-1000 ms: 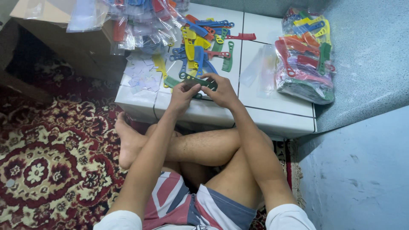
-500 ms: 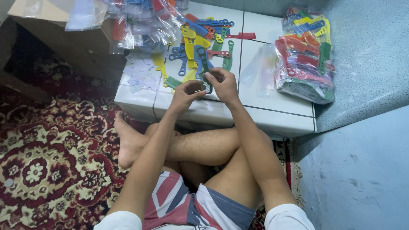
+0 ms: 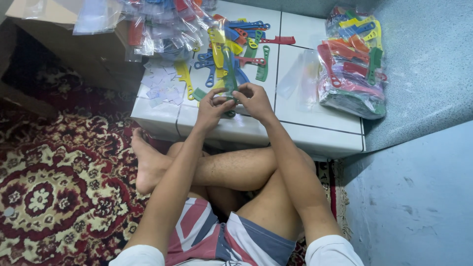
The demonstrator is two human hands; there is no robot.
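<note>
White tiled platform (image 3: pixel 315 118) over a patterned red carpet (image 3: pixel 54 182) is serving as your bench. You are pinching a green plastic comb (image 3: pixel 229 74) upright between left hand (image 3: pixel 213 106) and right hand (image 3: pixel 253 98), apparently bagging it; next, I judge, it needs a clear sleeve.

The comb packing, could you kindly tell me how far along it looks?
Done: a stack of bagged combs lies right on the tiled platform. In hand: both hands, left hand and right hand, hold a green comb. Left: loose combs and empty bags.
</note>
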